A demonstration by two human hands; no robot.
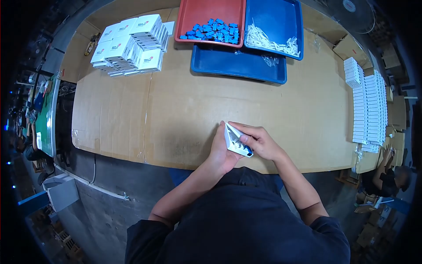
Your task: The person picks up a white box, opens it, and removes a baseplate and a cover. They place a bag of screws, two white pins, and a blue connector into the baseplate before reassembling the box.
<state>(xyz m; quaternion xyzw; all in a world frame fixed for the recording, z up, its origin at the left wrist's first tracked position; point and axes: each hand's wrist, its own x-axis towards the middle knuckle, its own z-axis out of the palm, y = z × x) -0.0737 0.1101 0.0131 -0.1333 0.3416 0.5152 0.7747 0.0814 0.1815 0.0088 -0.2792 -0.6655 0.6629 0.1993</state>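
A small white cardboard box [235,150] is held between both hands near the front edge of the table. It is tilted and its open side faces up, showing white bits and a blue piece [249,152] inside. My left hand [221,152] is wrapped round the box's left side and underside. My right hand [261,143] grips the right side, with the thumb at the opening and the fingers along the upper edge. The fingers partly hide the contents.
Beyond my hands, a red tray [209,17] holds blue pieces, a blue tray [274,26] holds white sticks, and another blue tray [237,66] lies lower. White boxes [123,46] are stacked left, more boxes [369,105] right. Another person [389,178] sits far right, one [30,147] far left.
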